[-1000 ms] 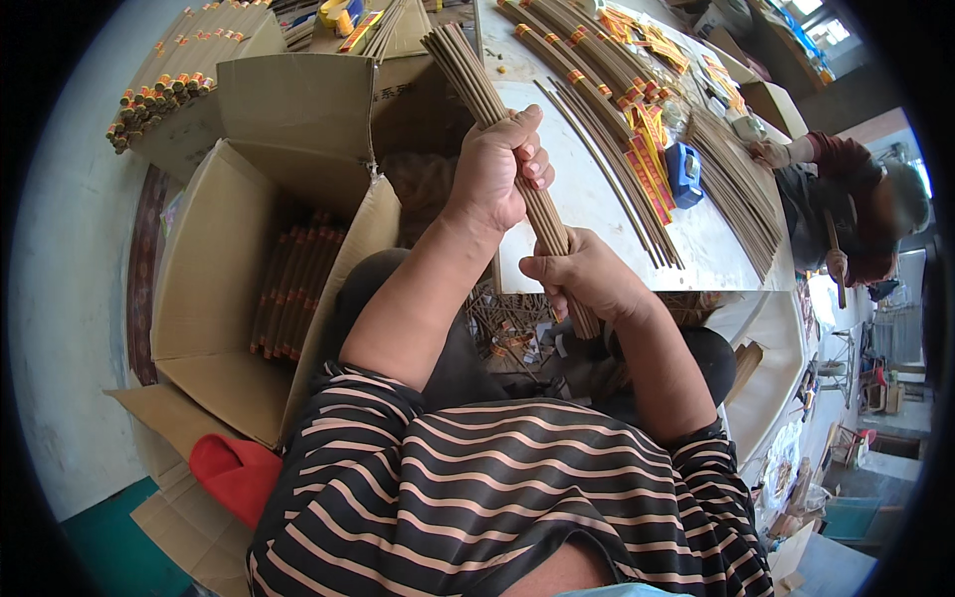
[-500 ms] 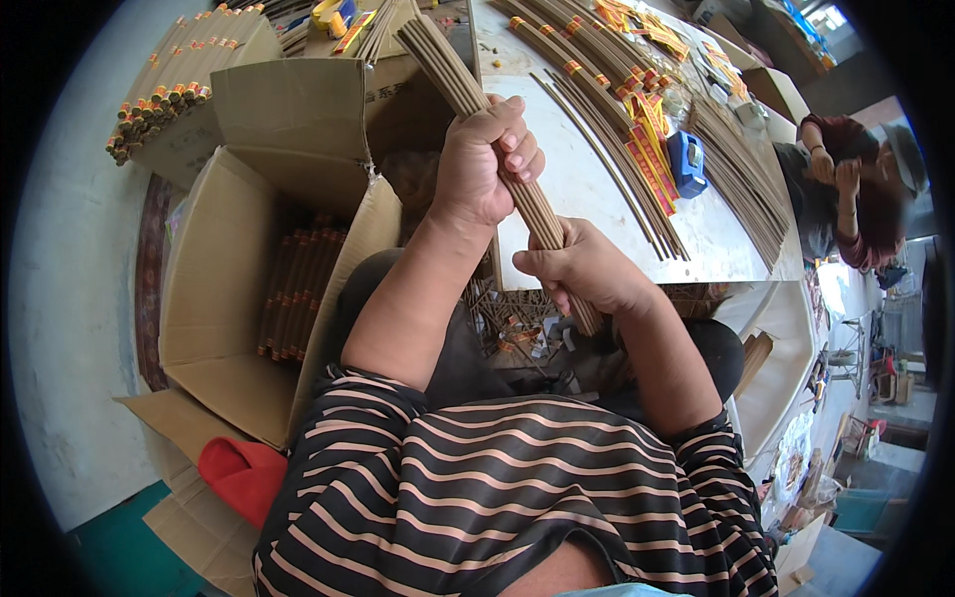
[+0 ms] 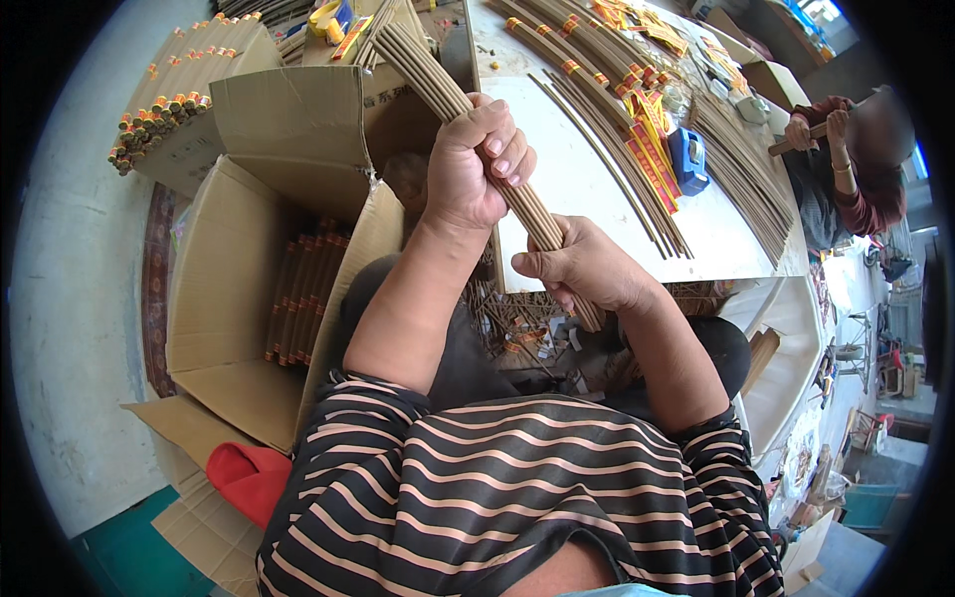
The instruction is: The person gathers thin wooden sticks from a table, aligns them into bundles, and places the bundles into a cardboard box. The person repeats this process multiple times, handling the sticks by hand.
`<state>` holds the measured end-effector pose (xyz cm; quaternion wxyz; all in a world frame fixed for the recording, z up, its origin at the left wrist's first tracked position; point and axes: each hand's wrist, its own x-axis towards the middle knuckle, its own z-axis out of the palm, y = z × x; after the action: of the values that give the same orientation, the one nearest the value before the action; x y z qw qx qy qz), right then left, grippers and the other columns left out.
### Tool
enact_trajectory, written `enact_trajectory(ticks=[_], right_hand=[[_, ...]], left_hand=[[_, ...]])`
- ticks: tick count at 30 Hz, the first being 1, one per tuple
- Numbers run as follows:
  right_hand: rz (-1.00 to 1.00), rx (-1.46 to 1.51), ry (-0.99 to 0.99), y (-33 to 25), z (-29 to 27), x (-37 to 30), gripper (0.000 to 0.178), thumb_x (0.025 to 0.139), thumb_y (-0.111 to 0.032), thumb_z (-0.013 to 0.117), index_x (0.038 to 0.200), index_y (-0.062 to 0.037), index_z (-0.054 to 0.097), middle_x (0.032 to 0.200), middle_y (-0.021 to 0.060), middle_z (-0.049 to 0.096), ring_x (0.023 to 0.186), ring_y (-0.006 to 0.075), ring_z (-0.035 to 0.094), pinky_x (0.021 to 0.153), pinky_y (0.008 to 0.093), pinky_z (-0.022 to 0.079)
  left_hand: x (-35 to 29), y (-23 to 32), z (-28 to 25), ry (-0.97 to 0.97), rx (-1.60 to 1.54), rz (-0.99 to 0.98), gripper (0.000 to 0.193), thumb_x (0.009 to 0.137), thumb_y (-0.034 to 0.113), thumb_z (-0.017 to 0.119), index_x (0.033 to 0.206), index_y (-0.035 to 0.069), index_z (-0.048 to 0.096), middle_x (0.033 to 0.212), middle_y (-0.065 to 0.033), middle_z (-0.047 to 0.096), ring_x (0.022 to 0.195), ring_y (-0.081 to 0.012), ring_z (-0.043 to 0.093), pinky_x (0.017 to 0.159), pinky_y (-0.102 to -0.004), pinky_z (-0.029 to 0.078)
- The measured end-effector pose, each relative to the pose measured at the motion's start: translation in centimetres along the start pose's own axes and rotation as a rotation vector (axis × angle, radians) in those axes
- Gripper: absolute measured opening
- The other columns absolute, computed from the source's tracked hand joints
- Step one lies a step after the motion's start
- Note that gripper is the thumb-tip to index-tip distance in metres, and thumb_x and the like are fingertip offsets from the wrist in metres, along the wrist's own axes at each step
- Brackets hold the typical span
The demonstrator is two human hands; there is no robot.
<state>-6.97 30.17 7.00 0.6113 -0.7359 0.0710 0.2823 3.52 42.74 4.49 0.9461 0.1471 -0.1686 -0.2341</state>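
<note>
Bundle of sticks: long, thin, brown, held aslant in front of the person, upper end pointing up and to the left past the open carton, lower end below the right hand at the near edge of the surface. Left hand: fingers clenched around the bundle's middle, thumb side toward the body. Right hand: fingers clenched around the bundle lower down, just beside the left hand, with a short length of bundle showing between them. Surface: white, flat, directly behind the hands. On it, rows of more brown sticks lying in long curved lines, several banded at one end with red and yellow wrappers; a small blue object among them. Open cardboard carton: to the person's left, flaps spread, with banded stick bundles stacked inside. Second carton: farther left and up, sealed, with short sticks with coloured tips laid along its top. Red cloth: on flattened cardboard at the lower left. Another person: at the far right of the surface, dark red sleeves, both hands raised around a stick bundle. Striped shirt: dark with pale bands, on the person wearing the camera.
</note>
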Motion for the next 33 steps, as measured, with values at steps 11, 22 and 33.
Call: enact_trajectory(ticks=[11,22,33], right_hand=[[-0.313,-0.531,0.438,2.4,0.7,1.0,0.023,0.081,-0.016,0.062,0.081,0.0035,0.051,0.058,0.0154,0.056,0.049,0.0283,0.057,0.049,0.0350,0.047],[-0.077,-0.140,0.203,1.2,0.2,0.2,0.020,0.082,-0.016,0.063,0.080,-0.0013,0.049,0.055,0.0000,0.048,0.041,0.0078,0.046,0.037,0.0231,0.036],[0.066,0.415,-0.070,2.4,0.6,-0.2,0.017,0.081,-0.008,0.062,0.071,-0.0032,0.049,0.047,0.0011,0.046,0.032,0.0100,0.042,0.031,0.0231,0.033]], left_hand=[[0.0,-0.5,0.7,0.201,0.146,0.040,0.021,0.083,0.010,0.056,0.065,0.014,0.045,0.051,0.0034,0.041,0.041,-0.0083,0.039,0.040,-0.0241,0.033],[0.3,-0.8,-0.1,0.122,0.068,0.006,0.022,0.083,0.010,0.056,0.065,0.013,0.046,0.051,0.0025,0.042,0.042,-0.0087,0.041,0.040,-0.0237,0.034],[1.3,-0.5,-1.6,0.276,0.038,-0.093,0.028,0.085,0.026,0.063,0.068,0.013,0.045,0.054,0.0026,0.044,0.044,-0.0089,0.042,0.042,-0.0234,0.036]])
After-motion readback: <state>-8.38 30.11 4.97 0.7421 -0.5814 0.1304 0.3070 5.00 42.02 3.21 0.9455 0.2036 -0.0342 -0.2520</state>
